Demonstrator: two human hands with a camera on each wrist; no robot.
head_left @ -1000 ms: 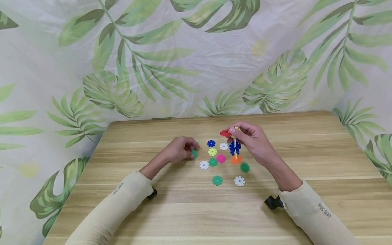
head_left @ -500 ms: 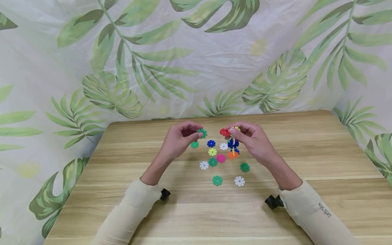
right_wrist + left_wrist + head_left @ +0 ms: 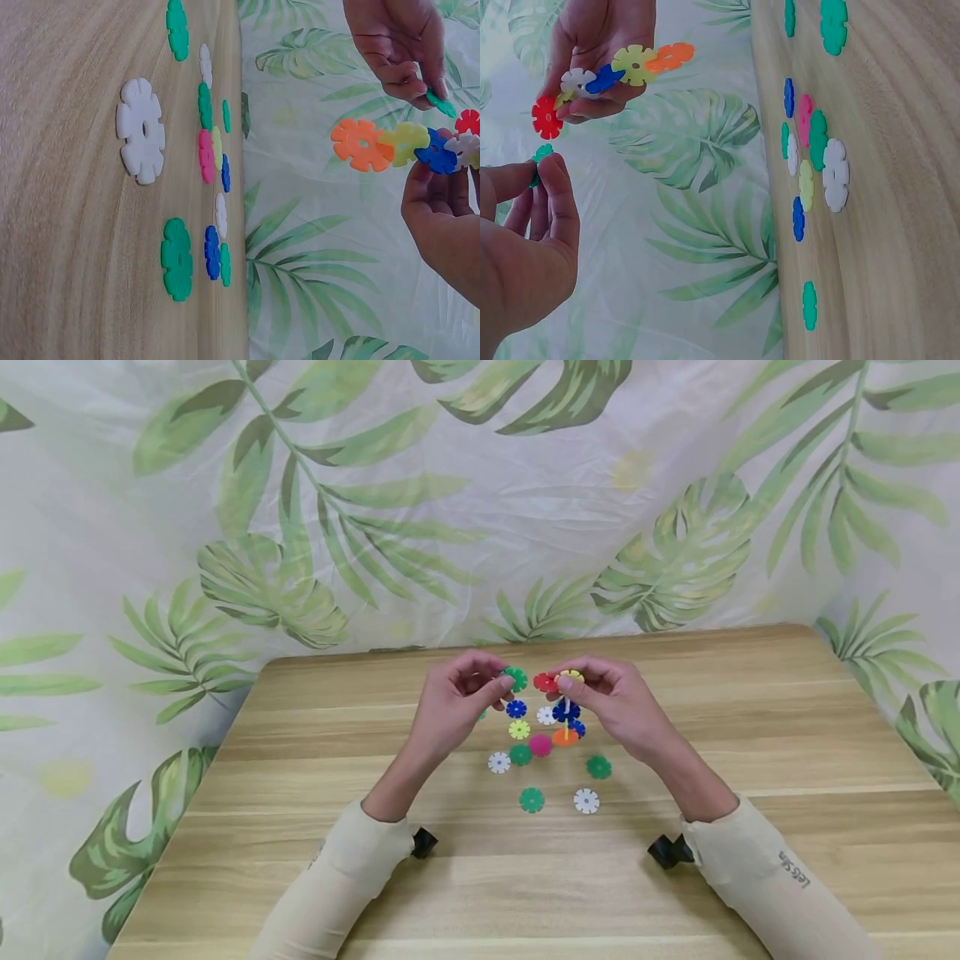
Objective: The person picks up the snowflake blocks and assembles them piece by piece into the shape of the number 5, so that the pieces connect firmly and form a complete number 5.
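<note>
Landmark: pink disc (image 3: 541, 746), flat on the table (image 3: 480, 893). Left hand (image 3: 455, 702) is beyond it and to its left, raised, pinching a held green disc (image 3: 516, 679) between thumb and fingertips. That disc is at the fingertip end of the hand, in the air beyond the pink disc, slightly left. Right hand (image 3: 615, 697) is beyond the pink disc and to its right, also raised, pinching a chain of discs (image 3: 566, 712) near its upper end, thumb on the near side. Chain order, per left wrist view: red disc (image 3: 547, 118), small bit of yellow, white, blue, yellow, then orange disc (image 3: 682, 52). Red end sticks out past the right fingertips toward the held green disc; near each other, small gap, not touching. Orange end hangs below the hand, clear of the table, seen just right of the pink disc.

Loose discs around the pink disc: lime disc (image 3: 519, 729) left and a bit beyond; dark blue disc (image 3: 516, 709) farther beyond, left; white disc (image 3: 547, 716) straight beyond. Another green disc (image 3: 520, 756) just beside it, left; another white past that. Another blue, right, partly behind the chain. Green right and nearer the person; green and white nearest the person. One more green far left, mostly hidden by left hand. Leaf-print cloth (image 3: 420, 493) rises beyond everything.
</note>
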